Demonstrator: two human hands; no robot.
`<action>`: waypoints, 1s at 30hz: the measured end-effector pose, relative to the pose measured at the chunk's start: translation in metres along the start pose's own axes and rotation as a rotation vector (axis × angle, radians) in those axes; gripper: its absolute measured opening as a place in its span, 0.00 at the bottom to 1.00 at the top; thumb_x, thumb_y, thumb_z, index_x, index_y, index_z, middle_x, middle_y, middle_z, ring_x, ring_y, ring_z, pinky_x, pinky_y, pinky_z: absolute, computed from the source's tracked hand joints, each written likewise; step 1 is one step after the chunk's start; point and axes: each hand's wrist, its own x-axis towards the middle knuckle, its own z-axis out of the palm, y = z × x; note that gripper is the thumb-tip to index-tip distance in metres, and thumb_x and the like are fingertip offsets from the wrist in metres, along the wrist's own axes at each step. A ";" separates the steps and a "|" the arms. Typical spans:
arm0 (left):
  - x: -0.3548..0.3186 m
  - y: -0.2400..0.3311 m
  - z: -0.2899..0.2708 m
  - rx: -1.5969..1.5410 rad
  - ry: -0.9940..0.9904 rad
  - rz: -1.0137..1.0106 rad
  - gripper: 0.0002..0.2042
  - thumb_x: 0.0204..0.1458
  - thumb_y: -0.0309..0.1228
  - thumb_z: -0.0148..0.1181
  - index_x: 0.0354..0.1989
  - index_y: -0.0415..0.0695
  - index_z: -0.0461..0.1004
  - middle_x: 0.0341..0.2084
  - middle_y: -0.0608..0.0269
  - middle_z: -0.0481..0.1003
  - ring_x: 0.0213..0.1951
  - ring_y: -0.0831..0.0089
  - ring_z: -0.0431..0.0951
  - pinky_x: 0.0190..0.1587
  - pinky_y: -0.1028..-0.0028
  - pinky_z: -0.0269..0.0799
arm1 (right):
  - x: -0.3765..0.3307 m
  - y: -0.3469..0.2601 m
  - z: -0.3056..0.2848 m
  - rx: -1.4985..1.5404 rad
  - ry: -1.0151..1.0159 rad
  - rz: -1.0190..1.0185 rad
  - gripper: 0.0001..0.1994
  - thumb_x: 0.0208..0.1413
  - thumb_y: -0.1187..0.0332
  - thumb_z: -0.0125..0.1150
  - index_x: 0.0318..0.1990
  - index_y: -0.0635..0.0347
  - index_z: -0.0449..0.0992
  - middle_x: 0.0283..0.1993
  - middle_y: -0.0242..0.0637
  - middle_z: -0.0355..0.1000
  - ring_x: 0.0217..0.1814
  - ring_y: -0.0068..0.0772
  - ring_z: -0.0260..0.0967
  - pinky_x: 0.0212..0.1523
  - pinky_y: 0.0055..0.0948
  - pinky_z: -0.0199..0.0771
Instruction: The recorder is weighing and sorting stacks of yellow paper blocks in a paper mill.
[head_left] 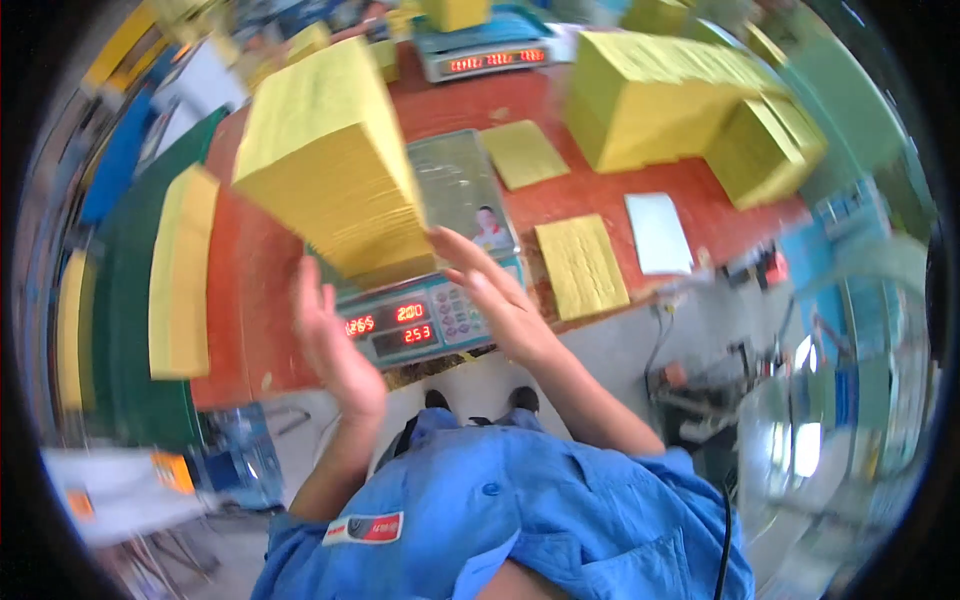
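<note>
A tall stack of yellow paper sheets (330, 170) stands on a digital weighing scale (455, 180) with lit red figures. My left hand (338, 345) is raised by the stack's lower left side, its fingers stretched and a little blurred. On the other side, my right hand (500, 305) reaches over the scale's keypad with straight fingers. Its fingertips come close to the stack's lower right corner; whether they touch the paper I cannot tell. Both palms face inward and neither hand grips anything. The stack hides much of the scale's pan.
Right of the scale lie a thin yellow sheet pile (523, 153), another yellow pile (582, 266) and a white sheet (658, 233) on the red tabletop (430, 100). Large yellow stacks (650, 110) stand at the far right. A second scale (485, 50) sits behind. Yellow paper (183, 275) lies at left.
</note>
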 end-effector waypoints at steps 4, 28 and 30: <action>-0.078 0.010 0.055 0.118 -0.469 0.231 0.18 0.51 0.19 0.53 0.52 0.37 0.70 0.54 0.50 0.70 0.58 0.58 0.70 0.60 0.61 0.64 | -0.070 -0.006 -0.069 -0.062 0.208 0.138 0.27 0.65 0.55 0.47 0.65 0.64 0.61 0.64 0.47 0.65 0.65 0.40 0.63 0.62 0.40 0.63; -0.116 -0.066 0.209 0.514 -0.808 0.336 0.04 0.44 0.25 0.57 0.29 0.40 0.75 0.39 0.58 0.74 0.45 0.60 0.74 0.46 0.65 0.73 | -0.160 0.002 -0.173 0.183 0.371 0.351 0.12 0.64 0.71 0.48 0.48 0.67 0.74 0.43 0.42 0.76 0.42 0.33 0.74 0.46 0.31 0.73; -0.112 -0.065 0.208 0.541 -0.821 0.371 0.05 0.44 0.25 0.56 0.29 0.39 0.75 0.39 0.57 0.74 0.45 0.60 0.74 0.46 0.65 0.73 | -0.157 0.003 -0.171 0.183 0.367 0.362 0.12 0.63 0.71 0.48 0.48 0.67 0.74 0.42 0.42 0.76 0.42 0.33 0.74 0.46 0.32 0.73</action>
